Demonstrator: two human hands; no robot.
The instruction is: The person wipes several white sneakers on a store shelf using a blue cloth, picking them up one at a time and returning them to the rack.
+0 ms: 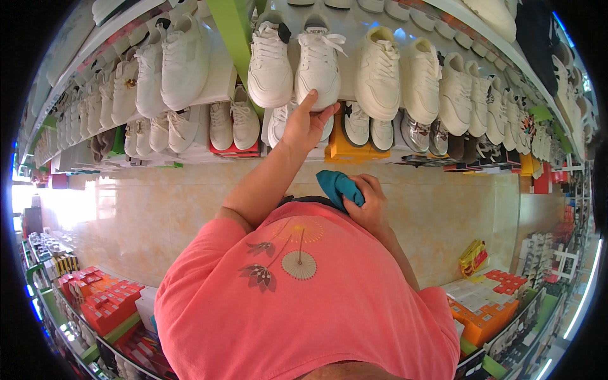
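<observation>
My left hand [308,124] is at the toe of a white lace-up sneaker [317,61], its thumb on the toe and its fingers around the front edge, partly under it. The sneaker stands toe outward on the shelf, its lace tied in a bow. Just left of it stands its matching white sneaker [270,66], with a dark piece at the collar. Close to my waist, my right hand [373,202] grips a bunched teal cloth [338,186].
Cream sneakers [378,73] continue the row to the right. Below stand more shoes on a lower tier, some on a yellow shoebox [356,151]. A green upright [231,33] divides the shelving. Orange-red shoeboxes [107,304] are stacked behind me; tiled floor [156,209] lies between.
</observation>
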